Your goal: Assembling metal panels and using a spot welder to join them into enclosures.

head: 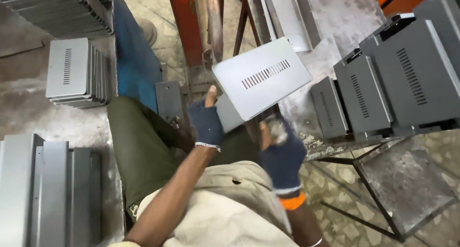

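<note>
The left hand point(206, 122), in a dark fingerless glove, grips the near left corner of a grey metal cover point(261, 77), with one bare finger pointing up along its edge. The right hand point(282, 153), also in a dark glove, is closed under the cover's near edge; its fingertips are blurred and partly hidden behind the sheet, so the exact hold is hard to make out. The cover is held tilted in the air above the person's lap, its slotted face up, and its folded side shows below the left hand.

Beyond the cover stands a rusty red post point(194, 22), whose base is hidden by the sheet. To the right, a table point(335, 17) carries a row of dark grey cases point(383, 84) standing on edge with slots on their faces; the farthest are cut off by the frame. Another cover point(292, 12) lies at the table's far end, partly cut off. The table's frame point(373, 194) runs down to the tiled floor.

To the left, a stack of covers point(76, 72) rests on the floor beside a blue panel point(136, 60). More grey sheets point(48, 189) fill the lower left corner, cut off at the edge, and another pile point(57, 10) lies at the top left.
</note>
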